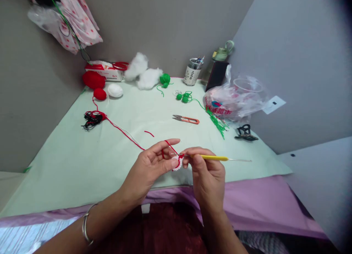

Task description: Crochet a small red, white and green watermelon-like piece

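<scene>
While a pink dotted cloth (79,22) hangs in the upper left of the frame, a large red yarn ball (93,80) and a tangle of black yarn (91,120) lie below it on the pale green tablecloth (74,162). Just right of them are a small red yarn ball (99,94), a white yarn ball (115,90) and clumps of white stuffing (148,79).

A red strand (123,131) runs down toward my left hand (148,168), at lower center, and loops over my raised index finger. That hand's thumb and fingers are pinched together on a small red-and-white crocheted piece (178,166), which lies at my left fingertips, between my two hands. Orange-handled snips (189,120) lie above it in the frame, under some small green yarn balls (184,98).

My right hand (208,170), just right of the piece, has its thumb and fingers closed on a yellow-handled hook (213,158). The hook's near end reaches the piece, though whether its tip is through a stitch looks too small to tell. Farther right, cut green strands (217,123) lie beside a clear plastic bag (229,103), with a black hair clip (246,133) below the bag.
</scene>
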### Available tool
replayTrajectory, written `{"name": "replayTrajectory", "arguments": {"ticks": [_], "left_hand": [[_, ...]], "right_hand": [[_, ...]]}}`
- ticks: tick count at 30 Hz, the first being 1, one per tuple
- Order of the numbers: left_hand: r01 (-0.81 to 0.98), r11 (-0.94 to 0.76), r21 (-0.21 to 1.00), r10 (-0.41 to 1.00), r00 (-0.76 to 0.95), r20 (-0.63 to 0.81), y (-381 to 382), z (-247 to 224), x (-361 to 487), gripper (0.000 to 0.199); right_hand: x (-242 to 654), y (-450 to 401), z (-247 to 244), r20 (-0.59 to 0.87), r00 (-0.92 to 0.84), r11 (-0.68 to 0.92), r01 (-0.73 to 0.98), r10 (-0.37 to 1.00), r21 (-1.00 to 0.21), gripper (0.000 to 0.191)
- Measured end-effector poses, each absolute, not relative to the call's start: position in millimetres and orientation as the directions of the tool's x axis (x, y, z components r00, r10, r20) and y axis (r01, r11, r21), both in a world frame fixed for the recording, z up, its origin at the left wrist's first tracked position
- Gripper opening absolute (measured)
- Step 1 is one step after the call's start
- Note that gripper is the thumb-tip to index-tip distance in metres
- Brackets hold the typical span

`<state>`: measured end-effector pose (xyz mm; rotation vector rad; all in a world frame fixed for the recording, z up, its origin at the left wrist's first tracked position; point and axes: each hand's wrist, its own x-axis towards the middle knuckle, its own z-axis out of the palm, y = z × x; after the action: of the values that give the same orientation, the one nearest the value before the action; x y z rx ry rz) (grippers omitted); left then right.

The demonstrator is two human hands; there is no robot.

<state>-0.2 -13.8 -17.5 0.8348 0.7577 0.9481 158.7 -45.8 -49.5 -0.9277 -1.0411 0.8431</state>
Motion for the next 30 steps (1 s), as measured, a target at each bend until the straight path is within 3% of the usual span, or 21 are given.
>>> {"name": "replayTrajectory", "arguments": {"ticks": [16,21,25,30], "left_hand": [[-0.332,0.319,0.888,0.895,0.415,-0.166,-13.9,-20.2,-3.0,0.032],[-0.331,0.354,0.874,0.884,0.424,-0.197,-13.9,-20.7,-0.2,0.04],[-0.336,0.341,0.878,0.888,0.421,-0.184,-13.2,-22.3,-1.0,0.036],[-0.318,0.33,0.889,0.9,0.391,-0.194,-11.4,-23.7,-3.0,0.036]], "right_hand": [[158.0,-43.4,-45.4,0.304,0.276,0.37,-0.234,0.912,-0.899,0.017],[157.6,-47.1,-48.0,0.333,0.277,0.378,-0.131,0.902,-0.916,0.018],[158.3,-47.2,-47.8,0.389,0.303,0.418,-0.035,0.87,-0.908,0.016],[161.4,-46.6,-44.5,0.369,0.403,0.443,-0.107,0.838,-0.89,0.017]]}}
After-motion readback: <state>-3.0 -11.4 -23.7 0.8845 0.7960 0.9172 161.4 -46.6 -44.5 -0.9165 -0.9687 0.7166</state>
